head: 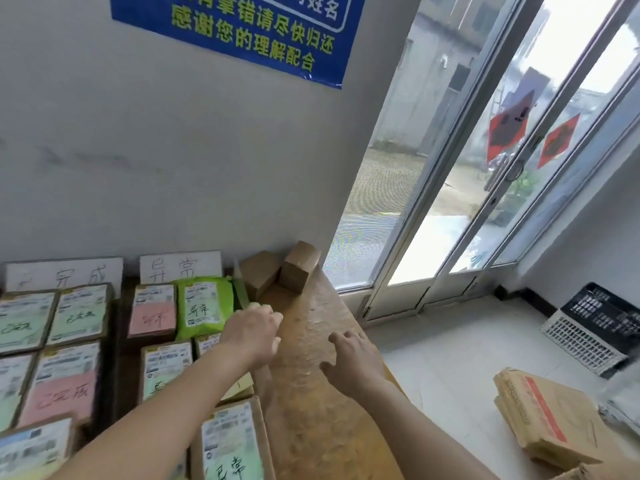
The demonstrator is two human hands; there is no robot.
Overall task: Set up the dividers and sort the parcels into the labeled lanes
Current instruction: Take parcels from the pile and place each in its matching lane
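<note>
Progress: well along, judging from the head view. Two label cards stand against the wall, a left one (64, 273) and a right one (180, 266). Labelled parcels (79, 315) already lie in rows in front of each, including a green bag (204, 306) in the right lane. Still to do, as I read it: seat the right-hand divider (311, 393) and deal with two plain brown boxes (299, 268) at its far end, in the corner by the wall. Those show no label and sit outside both lanes.

The divider is a long brown cardboard sheet that runs from the near edge up to those boxes, along the outer side of the right lane. It leans rather than stands upright.

The left hand (254, 332) is on the divider's lane-side edge. Its fingers are curled, probably round that edge, though blur hides the contact. The right hand (353, 358) lies flat on the sheet's face with fingers spread, pressing and not grasping. Both hands sit about halfway along the sheet, with the nearest parcels just left of the left hand.

Off-task: stacked crates (595, 327) and flattened cartons (550, 417) lie on the floor to the right, near a glass door (485, 168).
</note>
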